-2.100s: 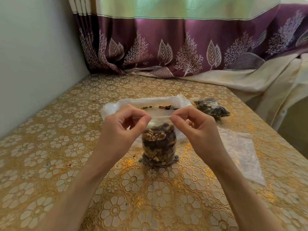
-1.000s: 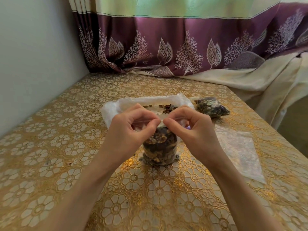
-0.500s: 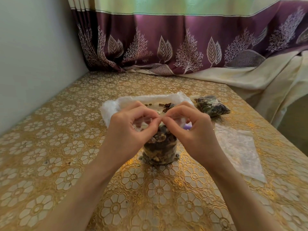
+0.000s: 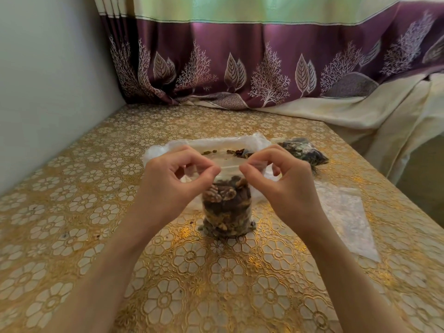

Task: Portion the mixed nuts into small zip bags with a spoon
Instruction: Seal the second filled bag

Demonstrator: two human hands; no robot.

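Fingers: both hands pinch the top strip of the small zip bag [image 4: 227,207], thumb against curled forefinger on each side.
Left hand [image 4: 174,186]: left of the small zip bag, gripping the left end of its top edge; the other fingers are curled above the thumb.
Small zip bag: upright on the table [image 4: 72,212] between the two hands, packed with mixed nuts [image 4: 223,195] up to just under the pinched strip, its base on the gold flowered cloth.
Right hand [image 4: 286,188]: right of the small zip bag, pinching the right end of the same top edge; a short stretch of the strip shows bare between the two thumbs.
Large plastic bag [image 4: 209,144]: just behind the small zip bag, lying open and flat, a few nuts scattered inside.
Filled bag [image 4: 304,151]: behind and to the right of the small zip bag, lying on its side, dark with nuts.
Empty bag [image 4: 346,212]: flat on the table, right of the small zip bag, beyond the right wrist.
Curtain [image 4: 240,68]: well behind the small zip bag, purple with pale leaves, its hem on the table's far edge.
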